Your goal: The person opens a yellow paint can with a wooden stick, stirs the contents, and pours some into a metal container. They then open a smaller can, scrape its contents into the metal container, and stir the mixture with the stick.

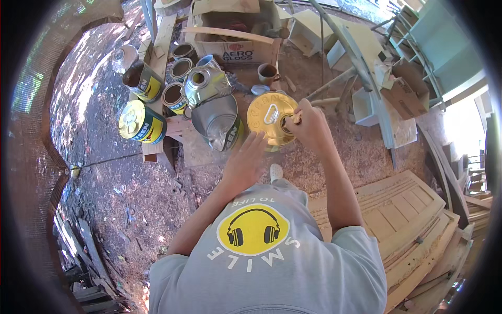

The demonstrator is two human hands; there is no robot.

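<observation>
A round can with a shiny gold top [261, 118] stands in front of me; a pale carrying handle and a dark round opening show on its lid. At the opening's right side, my right hand [312, 128] is closed, its fingers around something small and gold that is mostly hidden. My left hand [244, 163] has its fingers stretched out beside the can's near left edge; whether they touch it is unclear. Left of the gold can sits a large silver tin [215, 123], with a dented silver container [205, 86] resting on its far rim. A brown mug [267, 73] stands beyond.
Several opened paint cans [173, 97] and a closed yellow-topped can [140, 123] stand at the left on wooden planks. A cardboard box [246, 55] lies at the back. Carved wooden door panels [389, 209] lie at the lower right; wooden frames [376, 94] stand at the right.
</observation>
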